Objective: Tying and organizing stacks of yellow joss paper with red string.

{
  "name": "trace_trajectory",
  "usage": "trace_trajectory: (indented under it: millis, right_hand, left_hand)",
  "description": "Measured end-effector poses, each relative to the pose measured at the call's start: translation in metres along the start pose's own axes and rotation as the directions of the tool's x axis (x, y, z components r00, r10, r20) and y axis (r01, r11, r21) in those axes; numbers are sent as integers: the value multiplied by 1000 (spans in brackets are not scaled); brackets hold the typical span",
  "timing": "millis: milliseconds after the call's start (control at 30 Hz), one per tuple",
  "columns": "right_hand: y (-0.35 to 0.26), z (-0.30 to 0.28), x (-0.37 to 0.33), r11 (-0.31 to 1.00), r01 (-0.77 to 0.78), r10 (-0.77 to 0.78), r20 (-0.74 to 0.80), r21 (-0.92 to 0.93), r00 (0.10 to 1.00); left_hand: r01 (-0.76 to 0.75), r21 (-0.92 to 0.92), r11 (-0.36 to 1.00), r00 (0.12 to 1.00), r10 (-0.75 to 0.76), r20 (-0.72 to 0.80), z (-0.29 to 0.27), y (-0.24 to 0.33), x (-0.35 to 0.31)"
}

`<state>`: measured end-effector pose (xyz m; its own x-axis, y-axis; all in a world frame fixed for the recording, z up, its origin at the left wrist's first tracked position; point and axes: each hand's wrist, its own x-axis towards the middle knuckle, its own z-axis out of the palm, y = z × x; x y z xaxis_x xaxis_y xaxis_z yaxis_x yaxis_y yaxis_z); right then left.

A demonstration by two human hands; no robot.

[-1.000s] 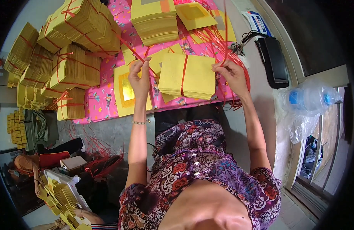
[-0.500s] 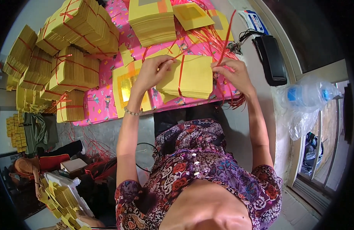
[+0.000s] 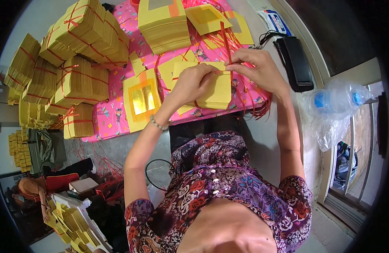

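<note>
- Right grip (image 3: pixel 255 65) pinches an upright red ribbon (image 3: pixel 226 42) at the far right corner of a yellow paper stack (image 3: pixel 213 95).
- Left grip (image 3: pixel 193 83) lies over the stack, fingers bunched; whether it holds ribbon, I cannot tell.
- Stack sits near the pink-covered surface's (image 3: pixel 114 90) edge, right of a gold-patched sheet (image 3: pixel 144 101).

Remotely I'm seeing a black case (image 3: pixel 293 65) lying to the right, a blue-and-white packet (image 3: pixel 275 23) resting just beyond it. Clear plastic (image 3: pixel 335 101) with blue patches is sitting near the window frame (image 3: pixel 361 78). At left, dark green cloth (image 3: pixel 42 145) is hanging and a co-worker (image 3: pixel 30 186) is holding one arm out.
</note>
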<state>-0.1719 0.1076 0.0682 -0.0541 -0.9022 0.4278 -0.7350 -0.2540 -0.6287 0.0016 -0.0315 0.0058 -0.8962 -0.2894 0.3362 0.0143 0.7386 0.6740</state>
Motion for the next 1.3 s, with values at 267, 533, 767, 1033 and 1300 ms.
trace_trajectory:
  millis: [267,533,767,1033,1300]
  right_hand:
    - [16,30,25,996,84,-83,54,-29,995]
    - [32,45,34,999,48,-48,99,10,994]
    - [32,45,17,941,-110,118,-4,321,993]
    - [40,55,-47,943,-211,216,9,258,976]
    - [47,58,-52,855,-234,281,-34,463,959]
  left_hand:
    - [172,70,983,985,-173,-2,12,3,6]
    - [132,-50,990,989,-135,-67,30,-3,0]
    - [180,-233,956,956,-225,-186,37,-13,-1]
    - [298,-295,908,936,-338,-95,39,-13,-2]
    - [284,-534,796,954,-290,74,30,-19,-3]
